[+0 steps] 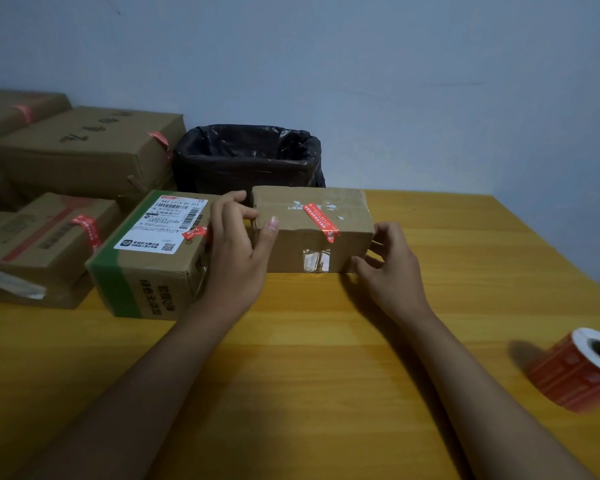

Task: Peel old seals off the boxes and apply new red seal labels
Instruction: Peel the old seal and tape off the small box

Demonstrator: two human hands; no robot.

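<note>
Parcel-packing room: stacked cartons [84, 150], label roll [579, 368], lined bin [246, 157].

A single head-worn wide-angle view looks forward and down, close over the yellow table [326, 375], with the wall [361, 64] filling the frame's upper half.
</note>
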